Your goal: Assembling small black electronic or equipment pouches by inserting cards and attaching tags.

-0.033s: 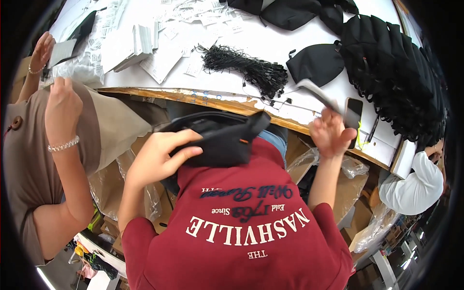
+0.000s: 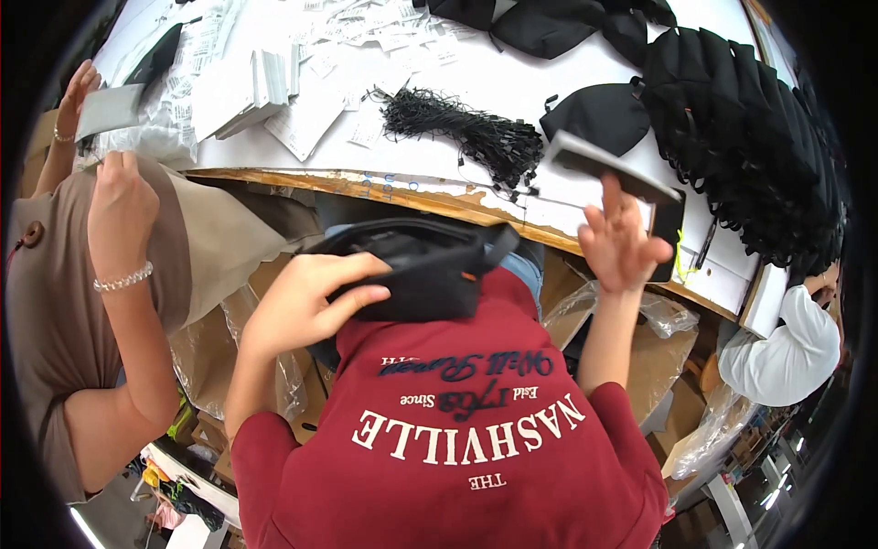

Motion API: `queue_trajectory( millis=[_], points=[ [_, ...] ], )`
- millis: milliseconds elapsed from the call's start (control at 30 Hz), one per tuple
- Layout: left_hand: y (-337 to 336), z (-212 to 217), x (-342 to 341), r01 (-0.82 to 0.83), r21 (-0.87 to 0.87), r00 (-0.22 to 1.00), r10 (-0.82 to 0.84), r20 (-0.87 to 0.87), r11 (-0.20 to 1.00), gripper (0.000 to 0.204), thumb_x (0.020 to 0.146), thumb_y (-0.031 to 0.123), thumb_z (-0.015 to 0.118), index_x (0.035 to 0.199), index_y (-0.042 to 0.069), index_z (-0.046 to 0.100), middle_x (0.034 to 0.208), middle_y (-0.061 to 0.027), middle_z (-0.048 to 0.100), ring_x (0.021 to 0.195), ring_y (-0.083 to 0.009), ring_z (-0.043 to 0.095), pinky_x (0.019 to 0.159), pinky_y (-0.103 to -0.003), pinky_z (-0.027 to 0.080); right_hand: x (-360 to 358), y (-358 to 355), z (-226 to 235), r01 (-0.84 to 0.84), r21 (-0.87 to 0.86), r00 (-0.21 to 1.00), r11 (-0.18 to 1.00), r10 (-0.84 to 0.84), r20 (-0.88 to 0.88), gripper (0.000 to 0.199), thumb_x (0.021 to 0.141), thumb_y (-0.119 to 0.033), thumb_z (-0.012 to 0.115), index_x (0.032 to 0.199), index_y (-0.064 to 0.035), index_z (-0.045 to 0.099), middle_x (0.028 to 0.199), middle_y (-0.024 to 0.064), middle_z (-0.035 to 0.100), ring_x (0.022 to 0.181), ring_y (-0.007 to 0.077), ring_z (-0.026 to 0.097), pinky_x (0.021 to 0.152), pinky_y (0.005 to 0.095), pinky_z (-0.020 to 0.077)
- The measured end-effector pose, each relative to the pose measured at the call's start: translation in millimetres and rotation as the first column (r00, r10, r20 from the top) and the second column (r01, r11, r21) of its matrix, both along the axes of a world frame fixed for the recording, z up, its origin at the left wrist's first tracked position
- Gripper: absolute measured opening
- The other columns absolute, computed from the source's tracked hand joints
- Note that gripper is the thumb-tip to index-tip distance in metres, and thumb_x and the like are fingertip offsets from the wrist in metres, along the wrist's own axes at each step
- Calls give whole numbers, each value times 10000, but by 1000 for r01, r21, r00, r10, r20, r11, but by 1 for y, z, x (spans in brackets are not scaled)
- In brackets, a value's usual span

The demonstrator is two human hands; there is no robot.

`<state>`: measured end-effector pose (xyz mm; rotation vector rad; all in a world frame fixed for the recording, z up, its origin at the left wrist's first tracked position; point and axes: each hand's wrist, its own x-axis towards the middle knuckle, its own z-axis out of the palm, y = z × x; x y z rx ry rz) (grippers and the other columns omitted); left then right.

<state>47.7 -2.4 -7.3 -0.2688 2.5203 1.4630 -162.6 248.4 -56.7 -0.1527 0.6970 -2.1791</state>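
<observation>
My left hand (image 2: 325, 297) grips the near edge of a black zip pouch (image 2: 416, 279) on my lap, thumb outside and fingers at the opening. The pouch gapes toward me; a loop and small orange tab show at its right end. Over the table's front edge, my right hand (image 2: 622, 238) has its fingers spread. A flat grey card (image 2: 599, 163), smeared by motion, tilts at the raised index fingertip, apparently not clasped. Beneath lies a phone (image 2: 669, 220), partly covered by the card and hand.
A bundle of black tag strings (image 2: 466, 128) lies on the white table beside a black pouch (image 2: 594, 114). Black pouches (image 2: 732, 119) are lined up at right. Stacked white cards (image 2: 251, 96) stand left. A co-worker's hand (image 2: 122, 210) is close on my left.
The grey card has swung flatter and shifted left, away from my palm. My right hand has opened out, index finger raised. The pouch moved slightly right with my left hand.
</observation>
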Motion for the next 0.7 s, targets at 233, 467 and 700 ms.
queue_trajectory(
  millis=[233, 467, 700],
  points=[
    [11, 9, -7, 113, -87, 993, -116, -33, 990, 172, 774, 103, 697, 907, 11, 638, 681, -136, 598, 615, -294, 592, 557, -350, 445, 2, -79, -28, 20, 106, 876, 994, -69, 477, 313, 926, -406, 565, 818, -115, 607, 720, -8, 484, 601, 113, 381, 528, 225, 327],
    [14, 11, -8, 140, -140, 989, -145, -28, 980, 152, 821, 187, 665, 926, 80, 640, 641, -100, 580, 607, -268, 591, 559, -355, 444, 26, -73, -40, -182, -124, 907, 975, 215, 361, 312, 904, -385, 595, 901, -74, 619, 605, -13, 421, 513, 103, 390, 499, 202, 333],
    [10, 21, -16, 175, -211, 976, -198, -93, 962, 138, 811, 187, 671, 892, 80, 637, 614, -89, 561, 591, -265, 576, 571, -353, 444, 6, -90, -26, 358, 526, 926, 771, -366, -95, 291, 930, -341, 588, 985, -61, 645, 801, -12, 651, 657, 38, 596, 550, 165, 471]
  ],
)
